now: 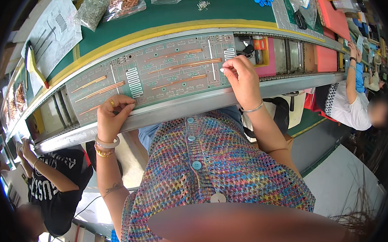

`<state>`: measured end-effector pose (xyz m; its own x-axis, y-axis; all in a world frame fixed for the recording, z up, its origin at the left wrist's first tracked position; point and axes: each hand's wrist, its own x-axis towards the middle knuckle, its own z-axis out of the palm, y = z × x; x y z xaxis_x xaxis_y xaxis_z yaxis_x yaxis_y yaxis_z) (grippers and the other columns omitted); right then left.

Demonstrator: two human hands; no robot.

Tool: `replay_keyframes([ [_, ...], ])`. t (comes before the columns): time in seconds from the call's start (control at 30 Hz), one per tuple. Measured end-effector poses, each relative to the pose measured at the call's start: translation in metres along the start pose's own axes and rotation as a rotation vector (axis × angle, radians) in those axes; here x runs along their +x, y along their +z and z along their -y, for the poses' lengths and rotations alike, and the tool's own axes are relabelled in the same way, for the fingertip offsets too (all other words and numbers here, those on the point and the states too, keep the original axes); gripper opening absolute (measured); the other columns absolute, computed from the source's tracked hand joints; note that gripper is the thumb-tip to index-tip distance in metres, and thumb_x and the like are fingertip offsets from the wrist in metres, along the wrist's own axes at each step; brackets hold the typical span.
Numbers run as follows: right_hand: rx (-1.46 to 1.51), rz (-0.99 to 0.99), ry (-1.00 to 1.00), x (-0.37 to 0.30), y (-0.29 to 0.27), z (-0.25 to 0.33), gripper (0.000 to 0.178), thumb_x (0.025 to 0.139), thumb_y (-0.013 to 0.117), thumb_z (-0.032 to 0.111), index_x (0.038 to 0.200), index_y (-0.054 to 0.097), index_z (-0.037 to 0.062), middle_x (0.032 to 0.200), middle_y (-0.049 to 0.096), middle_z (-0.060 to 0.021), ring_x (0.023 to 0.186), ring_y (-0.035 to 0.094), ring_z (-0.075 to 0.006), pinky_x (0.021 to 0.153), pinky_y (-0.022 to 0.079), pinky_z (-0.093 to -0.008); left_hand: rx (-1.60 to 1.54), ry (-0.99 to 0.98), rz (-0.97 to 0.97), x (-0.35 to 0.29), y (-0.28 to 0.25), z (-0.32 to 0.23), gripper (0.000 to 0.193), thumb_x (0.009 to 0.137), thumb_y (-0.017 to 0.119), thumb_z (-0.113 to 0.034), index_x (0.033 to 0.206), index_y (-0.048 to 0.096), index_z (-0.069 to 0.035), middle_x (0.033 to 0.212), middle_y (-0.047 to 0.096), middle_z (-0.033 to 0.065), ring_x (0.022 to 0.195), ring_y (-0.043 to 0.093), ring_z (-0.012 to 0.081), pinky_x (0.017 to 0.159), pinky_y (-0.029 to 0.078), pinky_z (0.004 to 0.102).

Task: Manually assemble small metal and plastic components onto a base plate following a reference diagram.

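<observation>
Head view: right hand [244, 82] fingertips together; left hand [113, 114] fingertips close, contact unclear; both at circuit board [183, 73].

1. Black shirt [62, 204] at left: large white capital letters [43, 190], turned sideways.
2. Circuit board [170, 77]: fine pale print, too small to read.
3. Paper sheet [54, 32]: printed drawing; any writing is too small to read.
</observation>
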<state>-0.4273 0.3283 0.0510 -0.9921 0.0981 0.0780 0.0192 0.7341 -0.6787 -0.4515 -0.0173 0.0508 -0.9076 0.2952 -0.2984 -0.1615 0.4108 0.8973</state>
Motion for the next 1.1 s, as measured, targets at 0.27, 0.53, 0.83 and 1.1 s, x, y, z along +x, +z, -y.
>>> replay_keyframes([
  [0.27,0.052,0.053,0.008,-0.001,-0.004,-0.002,0.010,0.076,0.066,0.005,0.082,0.058,0.0045,0.080,0.055,-0.0078,0.076,0.055,-0.0267,0.067,0.045,-0.0356,-0.037,-0.003,0.000,0.000,0.000,-0.002,0.009,0.078,0.066,0.004,0.085,0.066,0.000,0.081,0.064,0.0013,0.066,0.056,0.0057,0.062,0.046,0.0192],
  [0.53,0.005,0.034,-0.009,-0.002,-0.004,-0.001,0.009,0.077,0.065,0.005,0.083,0.059,0.0044,0.080,0.056,-0.0083,0.075,0.055,-0.0273,0.067,0.045,-0.0361,-0.044,0.019,-0.011,-0.001,0.002,-0.001,0.010,0.077,0.067,0.004,0.086,0.066,-0.001,0.081,0.063,0.0028,0.067,0.057,0.0068,0.062,0.047,0.0200],
  [0.83,0.048,0.067,0.039,0.004,-0.005,0.000,0.013,0.077,0.067,0.005,0.087,0.058,0.0051,0.080,0.058,-0.0061,0.073,0.058,-0.0214,0.063,0.047,-0.0319,-0.059,0.046,-0.006,0.003,0.004,0.003,0.010,0.076,0.067,0.004,0.085,0.067,-0.001,0.080,0.063,0.0023,0.066,0.057,0.0065,0.060,0.047,0.0200],
  [1.1,-0.102,-0.293,-0.043,0.117,-0.064,-0.058,0.011,0.084,0.064,0.015,0.091,0.064,0.0070,0.085,0.068,-0.0065,0.075,0.064,-0.0159,0.067,0.049,-0.0268,0.011,0.112,0.020,0.004,0.024,-0.011,0.012,0.076,0.067,0.004,0.086,0.067,-0.002,0.078,0.063,0.0035,0.066,0.057,0.0084,0.060,0.047,0.0221],
])
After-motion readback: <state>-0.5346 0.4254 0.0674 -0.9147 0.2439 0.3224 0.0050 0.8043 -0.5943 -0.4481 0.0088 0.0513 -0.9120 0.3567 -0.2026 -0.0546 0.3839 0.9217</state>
